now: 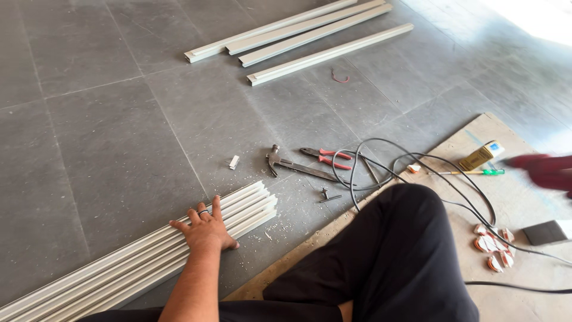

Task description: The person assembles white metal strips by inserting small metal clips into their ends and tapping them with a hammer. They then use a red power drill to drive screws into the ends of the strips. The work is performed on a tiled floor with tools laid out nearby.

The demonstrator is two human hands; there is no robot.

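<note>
Head view. The left hand [205, 229] lies palm-down, fingers spread flat and gripping nothing, on a bundle of white ribbed strips [137, 262] on the grey tile floor [107, 149]. The bundle's long axis runs from lower left to upper right, its cut ends [265, 206] just beyond the fingertips. The right hand is not identifiable; a blurred red object [545, 170] sits at the right edge, well apart from the strips. Near the bent knee [399, 238] lie a hammer [295, 166], red-handled pliers [326, 157], a looped black cable [411, 173] and a screwdriver [471, 173]. More white strips [298, 36] lie farther off.
</note>
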